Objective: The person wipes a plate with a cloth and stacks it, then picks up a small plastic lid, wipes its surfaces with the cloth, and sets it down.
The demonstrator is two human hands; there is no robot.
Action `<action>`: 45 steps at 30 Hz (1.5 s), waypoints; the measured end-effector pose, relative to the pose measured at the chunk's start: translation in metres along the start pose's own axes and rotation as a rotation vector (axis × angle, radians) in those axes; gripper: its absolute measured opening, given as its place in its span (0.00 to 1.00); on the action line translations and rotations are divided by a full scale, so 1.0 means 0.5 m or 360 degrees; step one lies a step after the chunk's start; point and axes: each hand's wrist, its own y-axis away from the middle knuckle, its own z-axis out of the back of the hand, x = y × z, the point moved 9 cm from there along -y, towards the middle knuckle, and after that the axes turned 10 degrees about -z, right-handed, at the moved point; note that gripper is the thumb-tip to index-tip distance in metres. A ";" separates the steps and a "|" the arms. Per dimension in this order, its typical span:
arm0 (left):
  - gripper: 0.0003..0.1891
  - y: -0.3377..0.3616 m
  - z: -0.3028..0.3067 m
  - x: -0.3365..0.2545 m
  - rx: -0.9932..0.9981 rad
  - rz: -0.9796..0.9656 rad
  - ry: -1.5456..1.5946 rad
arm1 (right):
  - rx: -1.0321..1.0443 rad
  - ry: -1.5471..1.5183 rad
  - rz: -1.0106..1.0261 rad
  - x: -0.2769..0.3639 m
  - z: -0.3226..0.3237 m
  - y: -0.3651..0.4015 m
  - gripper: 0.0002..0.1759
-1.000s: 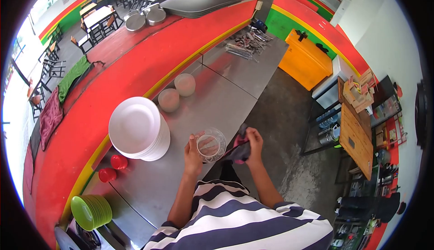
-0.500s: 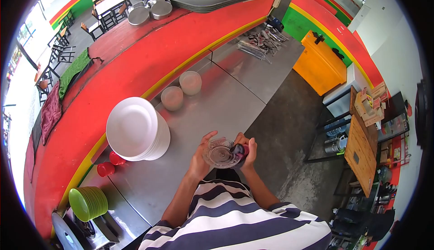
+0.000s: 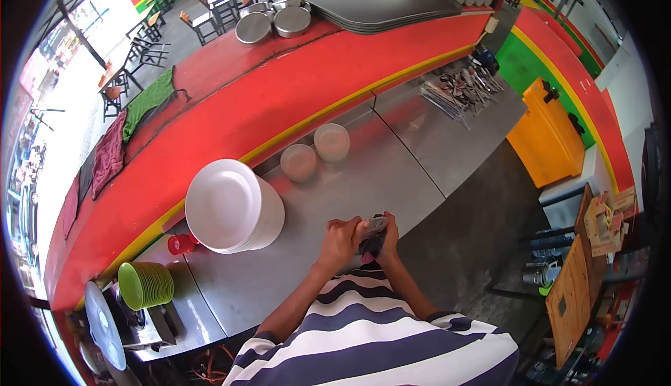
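Close to my body, just off the counter's front edge, I hold a small clear glass dish (image 3: 377, 224), now turned nearly edge-on and largely hidden by my fingers. My left hand (image 3: 340, 243) is closed on its left side. On the other side my right hand (image 3: 389, 238) grips a dark cloth (image 3: 369, 245) pressed against the dish. A reddish-purple patch of the cloth shows below the fingers.
On the steel counter (image 3: 349, 183) stand a tall stack of white plates (image 3: 224, 206), stacked glass dishes (image 3: 299, 162), red cups (image 3: 180, 244), green bowls (image 3: 145, 285) and loose cutlery (image 3: 465, 90). Black trays (image 3: 381, 2) lie on the red ledge (image 3: 314, 78).
The glass dish has turned from face-up to nearly edge-on between my hands, and my left hand has closed around it. My view has swung, shifting the surroundings rightward.
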 end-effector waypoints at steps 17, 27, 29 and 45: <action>0.18 -0.038 -0.028 0.151 -0.0235 0.0553 0.0009 | 0.0307 0.1843 0.0406 0.117 -0.150 -0.127 0.32; 0.22 -0.068 -0.106 0.181 -0.0885 0.0704 0.0801 | 0.0216 0.1051 -0.0602 0.132 -0.102 -0.240 0.23; 0.22 -0.079 -0.109 0.157 -0.1137 0.0561 0.0869 | 0.0147 0.0666 -0.0719 0.119 -0.083 -0.253 0.23; 0.15 -0.145 -0.156 0.136 -0.0423 0.0668 -0.0049 | 0.0467 0.0549 -0.0914 0.072 -0.005 -0.283 0.29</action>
